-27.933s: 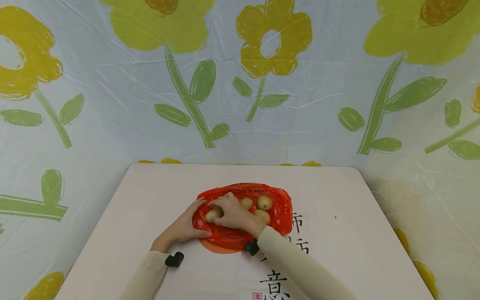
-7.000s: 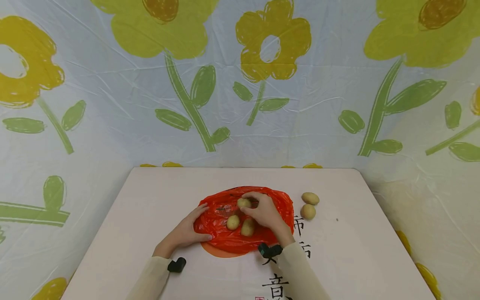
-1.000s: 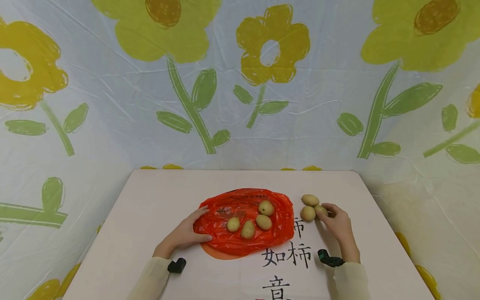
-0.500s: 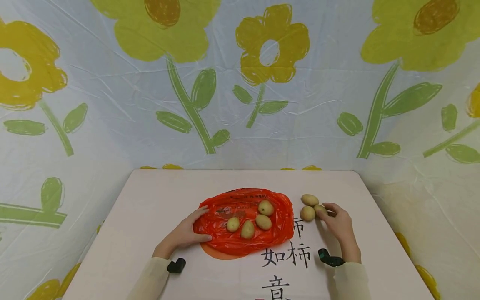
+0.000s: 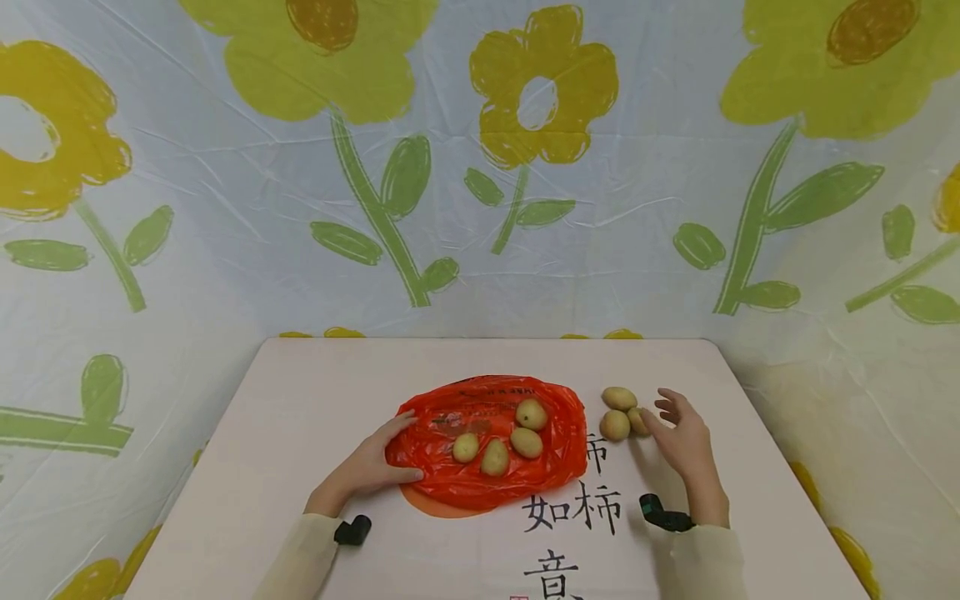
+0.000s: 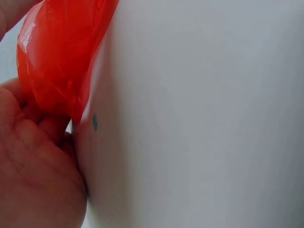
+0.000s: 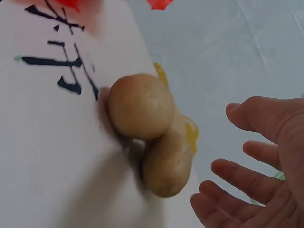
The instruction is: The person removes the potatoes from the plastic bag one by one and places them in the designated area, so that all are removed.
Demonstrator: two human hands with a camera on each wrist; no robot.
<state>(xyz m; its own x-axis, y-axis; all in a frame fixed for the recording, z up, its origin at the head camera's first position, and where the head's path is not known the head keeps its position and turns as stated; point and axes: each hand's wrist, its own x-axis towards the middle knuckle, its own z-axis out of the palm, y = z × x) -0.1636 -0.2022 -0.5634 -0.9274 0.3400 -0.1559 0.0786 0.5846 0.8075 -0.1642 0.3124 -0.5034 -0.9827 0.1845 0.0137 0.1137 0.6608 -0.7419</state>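
A crinkled red plastic bag (image 5: 450, 417) lies spread low on the table with several potatoes (image 5: 494, 458) in it. My left hand (image 5: 375, 458) holds the bag's left edge, its thumb and fingers set apart around the side; in the left wrist view the fingers bend against the red plastic (image 6: 61, 52). To the right of the bag, three more potatoes (image 5: 615, 426) sit close together on the tabletop. Just right of them is my right hand (image 5: 686, 442), fingers loosely spread and holding nothing. Two of those potatoes (image 7: 141, 107) show clearly in the right wrist view, apart from the hand.
The pale table (image 5: 315, 375) carries black printed characters (image 5: 573, 508) in front of the bag and an orange printed shape (image 5: 450, 502) partly under it. A flower-patterned sheet (image 5: 600, 250) hangs behind and at both sides.
Three potatoes now stand right of the bag, where none stood in the oldest frame. Within the last half second my right hand has let go of the third potato and drawn slightly back rightward.
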